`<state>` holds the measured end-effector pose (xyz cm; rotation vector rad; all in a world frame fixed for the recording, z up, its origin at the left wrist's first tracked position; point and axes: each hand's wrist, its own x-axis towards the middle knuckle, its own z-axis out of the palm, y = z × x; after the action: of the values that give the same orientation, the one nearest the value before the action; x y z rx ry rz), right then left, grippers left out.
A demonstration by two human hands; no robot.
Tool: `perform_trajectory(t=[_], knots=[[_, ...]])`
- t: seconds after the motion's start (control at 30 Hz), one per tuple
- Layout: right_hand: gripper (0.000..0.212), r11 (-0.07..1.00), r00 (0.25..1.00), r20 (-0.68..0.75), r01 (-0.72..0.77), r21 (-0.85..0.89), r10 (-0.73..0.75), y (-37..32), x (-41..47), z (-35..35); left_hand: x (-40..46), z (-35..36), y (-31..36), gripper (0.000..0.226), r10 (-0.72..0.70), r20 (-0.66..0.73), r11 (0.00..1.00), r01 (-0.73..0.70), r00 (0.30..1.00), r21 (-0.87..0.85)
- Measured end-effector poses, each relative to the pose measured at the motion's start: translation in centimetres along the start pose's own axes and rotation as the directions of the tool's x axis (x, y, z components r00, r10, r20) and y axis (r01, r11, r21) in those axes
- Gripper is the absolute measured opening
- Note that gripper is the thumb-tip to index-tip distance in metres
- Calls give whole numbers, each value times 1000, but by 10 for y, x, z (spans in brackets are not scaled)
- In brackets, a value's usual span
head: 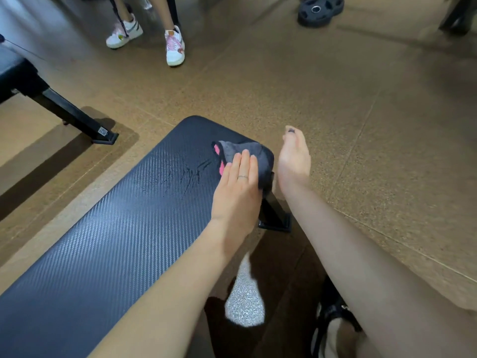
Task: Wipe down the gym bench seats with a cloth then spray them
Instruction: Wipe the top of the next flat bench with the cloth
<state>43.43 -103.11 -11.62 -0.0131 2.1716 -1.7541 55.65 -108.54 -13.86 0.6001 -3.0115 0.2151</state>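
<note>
A long black textured bench seat [124, 218] runs from the lower left toward the middle of the head view. A dark grey cloth with pink edging [242, 152] lies on its far right corner. My left hand [236, 192] lies flat on the cloth, its straight fingers pressing it onto the pad. Wet streaks [180, 177] mark the pad just left of the cloth. My right hand [293, 157] hovers beside the bench's end, off the pad, fingers loosely curled and holding nothing. No spray bottle is in view.
The bench's black foot [275, 218] sits on the brown floor below my hands. Another bench [28, 83] stands at the far left. A person's legs in white sneakers [175, 46] are at the top. Stacked weight plates [320, 10] lie top right.
</note>
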Motion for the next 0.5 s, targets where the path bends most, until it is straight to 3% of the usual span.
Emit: perform_trajectory(t=[0.07, 0.17, 0.2, 0.27, 0.33, 0.5], knots=[[43, 942, 950, -52, 296, -155, -307, -2, -27, -8, -17, -8, -6, 81, 8, -24, 995, -10, 1000, -102], [47, 639, 732, 121, 653, -407, -671, 12, -59, -4, -65, -30, -17, 79, -73, -26, 963, 64, 997, -262], [50, 515, 679, 255, 705, -487, -688, 20, -65, 0, -84, -35, -24, 76, -140, -30, 951, 126, 990, -281], [57, 310, 649, 481, 732, -607, -590, 35, -74, 5, -117, -38, -36, 67, -296, -29, 922, 277, 955, -271], [60, 177, 643, 562, 725, -666, -520, 48, -77, 8, -136, -32, -41, 56, -408, 7, 883, 396, 913, -252], [45, 157, 607, 467, 701, -695, -643, 50, -45, 25, -137, -19, -39, 47, -391, -7, 889, 376, 920, -262]])
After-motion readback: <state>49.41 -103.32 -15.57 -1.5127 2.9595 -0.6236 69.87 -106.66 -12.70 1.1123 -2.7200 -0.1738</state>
